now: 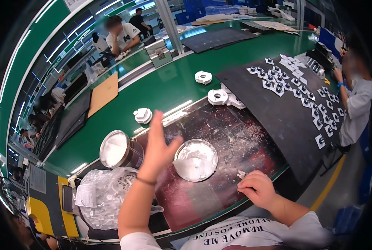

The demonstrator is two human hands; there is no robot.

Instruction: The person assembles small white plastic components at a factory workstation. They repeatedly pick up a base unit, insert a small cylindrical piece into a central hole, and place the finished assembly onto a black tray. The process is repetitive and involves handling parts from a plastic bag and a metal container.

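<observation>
My left hand [157,146] is raised over the bench with thumb and fingers spread, holding nothing. Just right of it lies a shallow round metal dish [214,160] with white paste in it. My right hand [259,189] is near the front edge, its fingers pinched together; whatever they grip is hidden. A small off-white scrap [241,174] shows at those fingertips, and I cannot tell if it is held. A white plastic housing [143,116] sits beyond my left hand. More white round housings [217,96] stand farther back, beside the black mat.
Left of my arm are an open tin [136,155] of white paste and a clear plastic bag [106,208] of parts. A large black mat [273,121] carries rows of small white pieces with dark centres. A co-worker [357,100] stands at the right; others sit far left.
</observation>
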